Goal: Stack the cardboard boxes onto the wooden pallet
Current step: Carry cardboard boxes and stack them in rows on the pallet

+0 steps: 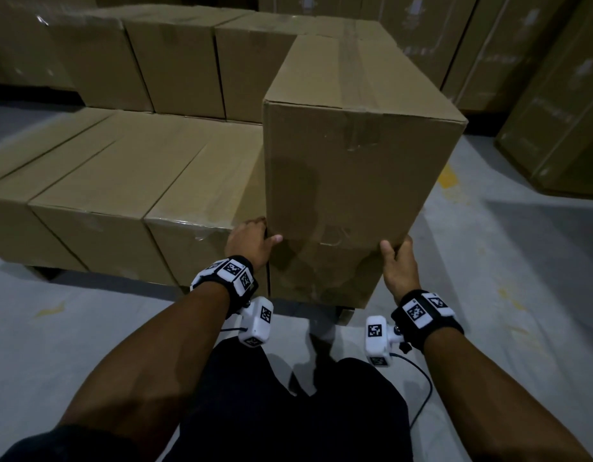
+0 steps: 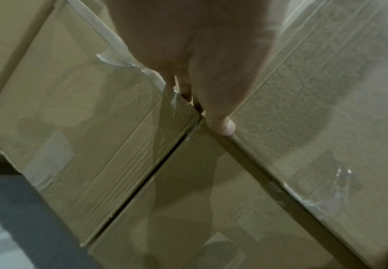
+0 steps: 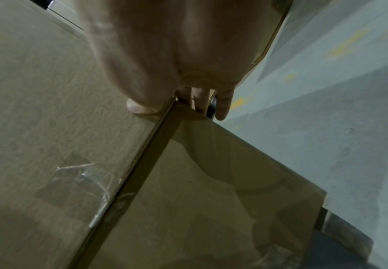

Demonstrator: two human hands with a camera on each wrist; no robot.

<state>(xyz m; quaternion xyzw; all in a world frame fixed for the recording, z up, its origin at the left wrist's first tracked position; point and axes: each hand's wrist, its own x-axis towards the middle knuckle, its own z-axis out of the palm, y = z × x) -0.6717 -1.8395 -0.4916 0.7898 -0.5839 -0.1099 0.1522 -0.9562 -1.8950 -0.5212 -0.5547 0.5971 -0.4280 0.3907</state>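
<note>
A tall taped cardboard box [image 1: 351, 155] sits on a lower box [image 1: 321, 275] at the right end of the front row. My left hand [image 1: 251, 240] grips its lower left corner, thumb on the front face, fingers tucked under and beside it. In the left wrist view the left hand [image 2: 202, 102] has its thumb on the upper box [image 2: 326, 118]. My right hand [image 1: 396, 258] grips the lower right corner; in the right wrist view the right hand [image 3: 188, 102] wraps that box's [image 3: 50, 109] bottom edge. The pallet [image 1: 345, 313] is mostly hidden; a block shows under the stack.
A front row of low boxes [image 1: 105, 195] runs to the left, with a taller row [image 1: 175, 61] behind it. More stacked cartons [image 1: 555, 78] stand at the back and right. Grey concrete floor [image 1: 505, 278] with yellow marks lies to the right and in front.
</note>
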